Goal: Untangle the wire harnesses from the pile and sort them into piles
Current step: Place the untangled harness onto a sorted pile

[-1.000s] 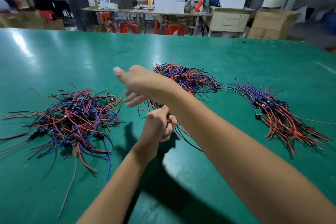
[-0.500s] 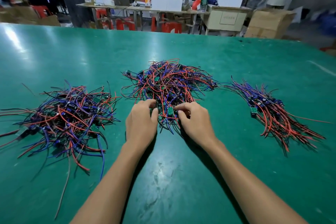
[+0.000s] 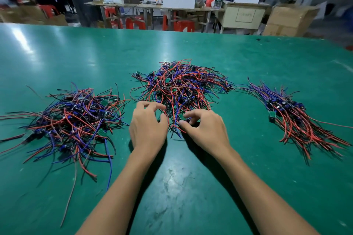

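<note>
Both hands sit at the near edge of the middle pile on the green table. The left hand has loosely curled fingers touching the wires, not clearly gripping. The right hand pinches a wire end. The messy left pile and combed right pile lie well apart.

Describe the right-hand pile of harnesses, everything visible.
The right-hand pile lies on the green table, apart from both hands. Its harnesses are roughly combed: thin red and black leads fan toward the near right, blue and purple leads toward the far left, with small dark components clustered midway. One small green circuit board sits at its near-left edge. A thin stray wire at its far-left tip runs toward the middle pile; whether they touch cannot be told.
</note>
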`<state>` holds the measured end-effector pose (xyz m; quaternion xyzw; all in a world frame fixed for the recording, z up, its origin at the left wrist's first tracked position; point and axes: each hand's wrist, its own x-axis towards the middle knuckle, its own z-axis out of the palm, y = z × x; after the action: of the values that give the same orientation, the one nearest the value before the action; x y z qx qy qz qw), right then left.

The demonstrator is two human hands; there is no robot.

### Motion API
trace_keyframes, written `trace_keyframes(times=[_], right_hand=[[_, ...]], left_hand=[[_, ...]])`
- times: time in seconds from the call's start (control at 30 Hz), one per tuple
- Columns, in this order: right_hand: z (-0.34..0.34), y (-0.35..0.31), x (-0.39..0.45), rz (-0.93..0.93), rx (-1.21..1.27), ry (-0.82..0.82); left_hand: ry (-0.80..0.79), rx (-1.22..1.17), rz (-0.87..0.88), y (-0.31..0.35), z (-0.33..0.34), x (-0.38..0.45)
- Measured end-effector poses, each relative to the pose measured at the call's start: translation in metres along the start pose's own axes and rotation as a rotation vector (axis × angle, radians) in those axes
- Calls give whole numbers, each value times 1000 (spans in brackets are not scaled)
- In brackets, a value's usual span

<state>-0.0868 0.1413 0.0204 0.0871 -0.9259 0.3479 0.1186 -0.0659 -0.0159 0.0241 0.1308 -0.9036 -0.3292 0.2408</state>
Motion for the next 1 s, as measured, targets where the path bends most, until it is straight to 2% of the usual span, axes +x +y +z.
trace_keyframes(times=[0.1,0.17,0.27,0.33,0.47,0.67,1.0], right_hand=[[-4,1,-1,12,134,27],[-9,0,-4,-10,241,62],[-14,-5,-10,-79,320,154],[-16,-10,-13,-148,326,187],[-20,-17,-18,-243,284,255],[-21,-13,-14,-290,234,324],[-25,-7,-10,-287,188,371]], left_hand=[[85,54,63,5,1,-4],[44,-20,44,8,3,-6],[-106,-401,-17,13,5,-5],[-146,-662,-42,18,5,-4],[-231,-977,-115,22,-7,-3],[-260,-1016,-61,27,-18,-4],[-254,-990,-78,26,-16,-2]])
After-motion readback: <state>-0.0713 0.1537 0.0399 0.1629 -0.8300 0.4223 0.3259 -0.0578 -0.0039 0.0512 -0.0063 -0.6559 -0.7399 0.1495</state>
